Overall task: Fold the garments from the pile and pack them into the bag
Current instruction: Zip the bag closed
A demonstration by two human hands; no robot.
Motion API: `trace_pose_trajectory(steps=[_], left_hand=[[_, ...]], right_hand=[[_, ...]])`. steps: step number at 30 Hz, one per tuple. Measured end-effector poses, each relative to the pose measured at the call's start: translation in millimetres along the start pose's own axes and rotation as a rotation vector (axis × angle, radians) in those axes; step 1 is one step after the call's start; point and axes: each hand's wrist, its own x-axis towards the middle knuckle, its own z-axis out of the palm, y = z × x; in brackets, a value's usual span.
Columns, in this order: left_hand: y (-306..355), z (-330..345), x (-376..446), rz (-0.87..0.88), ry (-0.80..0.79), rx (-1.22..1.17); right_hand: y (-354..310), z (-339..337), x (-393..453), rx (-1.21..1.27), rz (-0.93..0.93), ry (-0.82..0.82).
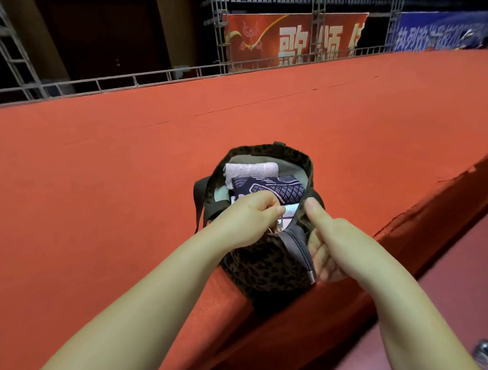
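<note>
Head view: a leopard-print bag (264, 263) stands on the near edge of a red bench (124, 162), directly in front of the person, its mouth open upward.
Bag contents: a folded pale pink garment (250, 169) lies at the far side; a folded dark patterned garment (271, 190) sits just nearer, touching it; a white edge of cloth (291, 209) shows nearest.
Left hand (247, 221): fingers curled and pinching something at the near left of the opening, seemingly the zip pull or the rim; which one cannot be told.
Right hand (328, 242): grips the near right wall of the bag, thumb on the rim, fingers curled against the outside.
Zip (298, 249): closed at the near end, open beyond that.
Key relation: the opening's long axis runs from near to far, away from the hands; both hands sit at the near end, so closing would mean drawing the slider away from the body. The left hand is nearer the slider; the right steadies the bag.
Stage: no pile is in sight, so packing looks about done.
Background: metal railings (93, 82) and a red banner (295, 40) lie far behind.
</note>
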Motion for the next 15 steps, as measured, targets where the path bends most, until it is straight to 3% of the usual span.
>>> trace_pose_trajectory(steps=[5, 12, 15], left_hand=[[-6, 4, -1, 0.01, 0.038, -0.047], [-2, -6, 1, -0.006, -0.299, -0.119], [0, -12, 1, 0.041, -0.308, -0.156]], right_hand=[[-2, 10, 3, -0.088, -0.033, -0.092], [10, 25, 2, 0.3, -0.166, -0.055], [16, 30, 2, 0.356, -0.222, -0.055]])
